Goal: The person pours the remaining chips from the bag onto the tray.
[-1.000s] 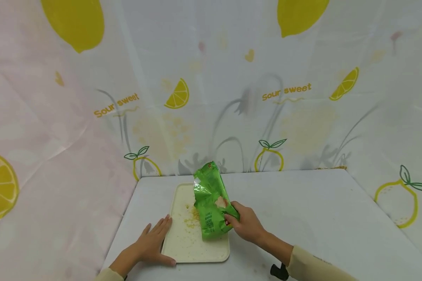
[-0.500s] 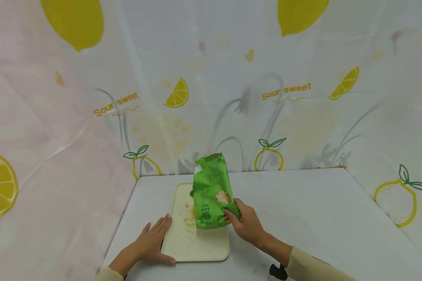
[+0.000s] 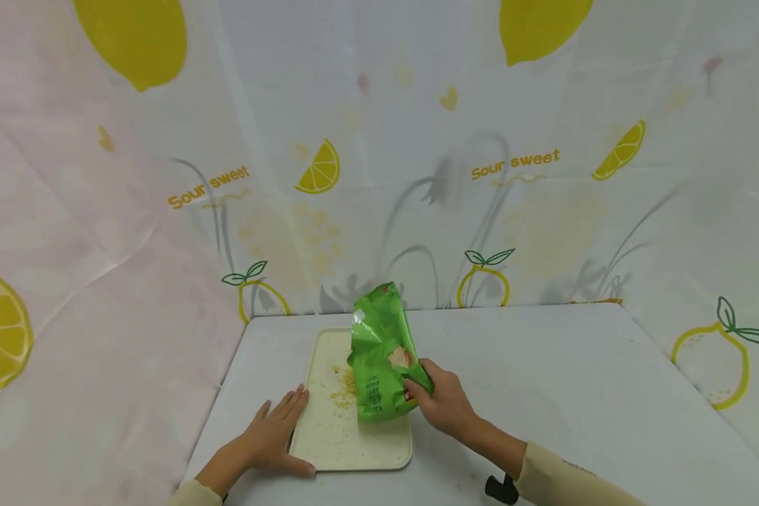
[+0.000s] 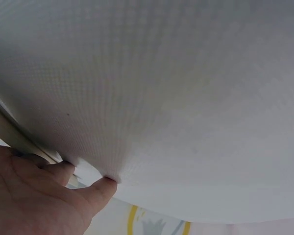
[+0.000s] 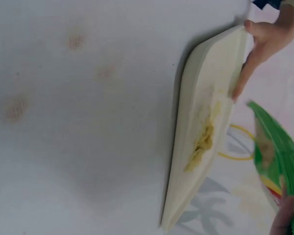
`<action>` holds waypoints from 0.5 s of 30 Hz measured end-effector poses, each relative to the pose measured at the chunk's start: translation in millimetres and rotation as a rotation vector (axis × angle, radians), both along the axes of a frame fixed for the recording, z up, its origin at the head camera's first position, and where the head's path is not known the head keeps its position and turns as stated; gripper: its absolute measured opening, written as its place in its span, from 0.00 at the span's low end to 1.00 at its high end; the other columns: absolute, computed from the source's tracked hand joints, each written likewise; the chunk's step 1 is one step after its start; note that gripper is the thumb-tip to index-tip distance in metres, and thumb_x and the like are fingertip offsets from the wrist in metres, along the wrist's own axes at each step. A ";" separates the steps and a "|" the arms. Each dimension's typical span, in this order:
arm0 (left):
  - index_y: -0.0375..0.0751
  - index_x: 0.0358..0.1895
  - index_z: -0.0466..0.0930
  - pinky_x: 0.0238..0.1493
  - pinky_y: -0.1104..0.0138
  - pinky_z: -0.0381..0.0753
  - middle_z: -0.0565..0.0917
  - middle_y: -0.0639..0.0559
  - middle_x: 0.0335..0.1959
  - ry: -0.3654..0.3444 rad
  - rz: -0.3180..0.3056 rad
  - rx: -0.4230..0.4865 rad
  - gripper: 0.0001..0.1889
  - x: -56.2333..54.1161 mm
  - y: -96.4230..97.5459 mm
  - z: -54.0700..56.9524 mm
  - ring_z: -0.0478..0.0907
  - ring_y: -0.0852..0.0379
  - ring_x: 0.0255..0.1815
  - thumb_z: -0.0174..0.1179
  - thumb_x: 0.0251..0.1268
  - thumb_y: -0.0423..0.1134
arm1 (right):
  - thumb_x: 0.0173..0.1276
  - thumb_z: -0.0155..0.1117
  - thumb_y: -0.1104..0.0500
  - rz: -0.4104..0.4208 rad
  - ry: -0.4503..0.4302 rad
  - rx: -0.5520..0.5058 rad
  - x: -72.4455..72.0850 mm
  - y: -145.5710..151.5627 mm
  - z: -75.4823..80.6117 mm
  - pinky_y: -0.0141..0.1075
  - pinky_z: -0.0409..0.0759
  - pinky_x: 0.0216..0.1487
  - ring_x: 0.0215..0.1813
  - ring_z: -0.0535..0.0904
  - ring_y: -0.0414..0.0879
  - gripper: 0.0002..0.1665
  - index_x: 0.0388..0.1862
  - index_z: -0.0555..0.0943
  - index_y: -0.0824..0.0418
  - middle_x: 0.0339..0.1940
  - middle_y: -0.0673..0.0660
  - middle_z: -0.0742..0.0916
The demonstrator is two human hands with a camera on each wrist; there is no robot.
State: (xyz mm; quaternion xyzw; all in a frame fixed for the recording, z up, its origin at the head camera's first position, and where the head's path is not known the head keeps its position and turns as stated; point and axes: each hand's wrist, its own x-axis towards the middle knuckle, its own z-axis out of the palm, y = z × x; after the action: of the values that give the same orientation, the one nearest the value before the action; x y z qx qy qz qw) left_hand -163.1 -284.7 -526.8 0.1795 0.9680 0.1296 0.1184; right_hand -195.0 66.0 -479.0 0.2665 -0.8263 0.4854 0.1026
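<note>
A crumpled green snack bag [image 3: 379, 379] with printed lettering hangs tilted over a cream rectangular tray [image 3: 335, 453]. My right hand [image 3: 445, 402] grips the bag at its lower right edge, thumb across the front. Yellowish crumbs [image 3: 341, 400] lie on the tray, partly hidden behind the bag; the right wrist view shows them as a small heap [image 5: 202, 144]. Beside the tray's left edge, my left hand [image 3: 270, 436] lies with fingers spread, its fingertips and thumb against the rim. In the left wrist view the fingertips of that hand [image 4: 39, 196] touch the white cloth.
A white cloth covers the table [image 3: 519, 379], with faint stains in the right wrist view. Lemon-printed curtains [image 3: 379, 176] stand behind and at both sides. A small black object [image 3: 502, 490] shows under the right forearm.
The bag rises and straightens between the first two frames, then dips and tilts back slightly by now. My right hand keeps its grip. The left hand stays in place.
</note>
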 end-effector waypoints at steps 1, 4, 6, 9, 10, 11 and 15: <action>0.34 0.79 0.44 0.70 0.29 0.46 0.47 0.36 0.81 -0.004 0.003 -0.003 0.74 -0.3 -0.2 -0.1 0.48 0.35 0.80 0.62 0.34 0.82 | 0.71 0.64 0.61 -0.007 0.021 -0.017 0.2 -0.6 0.4 0.28 0.73 0.21 0.23 0.71 0.32 0.12 0.50 0.78 0.64 0.27 0.47 0.82; 0.34 0.79 0.44 0.70 0.29 0.46 0.47 0.36 0.81 -0.011 0.008 -0.001 0.74 -1.0 -0.8 0.0 0.47 0.35 0.80 0.62 0.34 0.83 | 0.71 0.64 0.61 -0.012 0.038 -0.021 0.1 -2.1 1.6 0.28 0.72 0.21 0.23 0.70 0.31 0.13 0.50 0.78 0.65 0.26 0.48 0.82; 0.34 0.79 0.44 0.70 0.29 0.46 0.47 0.36 0.81 -0.009 0.005 0.002 0.74 -0.3 -0.7 0.4 0.48 0.35 0.80 0.62 0.35 0.83 | 0.71 0.64 0.60 0.000 0.004 0.022 0.1 -2.2 1.7 0.28 0.72 0.22 0.23 0.70 0.31 0.13 0.50 0.78 0.65 0.25 0.48 0.81; 0.32 0.79 0.45 0.69 0.29 0.47 0.48 0.35 0.80 0.003 -0.005 0.015 0.73 1.5 -0.3 1.3 0.49 0.34 0.80 0.64 0.35 0.81 | 0.70 0.64 0.60 0.015 -0.054 0.080 0.4 -1.5 0.7 0.28 0.72 0.22 0.23 0.70 0.31 0.12 0.49 0.78 0.64 0.25 0.48 0.82; 0.32 0.79 0.45 0.69 0.29 0.47 0.48 0.35 0.80 0.006 -0.006 0.016 0.73 1.8 -0.1 1.2 0.49 0.34 0.80 0.64 0.35 0.80 | 0.70 0.64 0.60 0.018 -0.065 0.089 0.7 -1.1 -0.1 0.28 0.72 0.23 0.24 0.71 0.32 0.13 0.50 0.78 0.65 0.26 0.48 0.82; 0.32 0.79 0.45 0.69 0.29 0.47 0.48 0.35 0.80 0.009 -0.007 0.017 0.73 2.1 -0.1 1.2 0.49 0.34 0.79 0.64 0.35 0.80 | 0.70 0.64 0.60 0.020 -0.075 0.095 0.8 -0.9 -0.6 0.28 0.72 0.23 0.24 0.71 0.32 0.13 0.50 0.78 0.65 0.26 0.48 0.82; 0.34 0.79 0.44 0.70 0.30 0.47 0.47 0.36 0.81 0.004 0.001 0.007 0.74 1.3 -0.8 -0.9 0.48 0.34 0.80 0.63 0.35 0.82 | 0.71 0.63 0.58 0.026 -0.081 0.082 1.4 -0.9 -1.7 0.28 0.72 0.22 0.24 0.71 0.32 0.13 0.50 0.78 0.64 0.26 0.49 0.82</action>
State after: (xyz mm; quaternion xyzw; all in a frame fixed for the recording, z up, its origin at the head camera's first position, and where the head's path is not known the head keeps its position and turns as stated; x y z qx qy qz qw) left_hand -161.8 -285.5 -527.7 0.1795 0.9679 0.1328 0.1156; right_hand -193.6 65.1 -480.7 0.2613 -0.8455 0.4628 0.0521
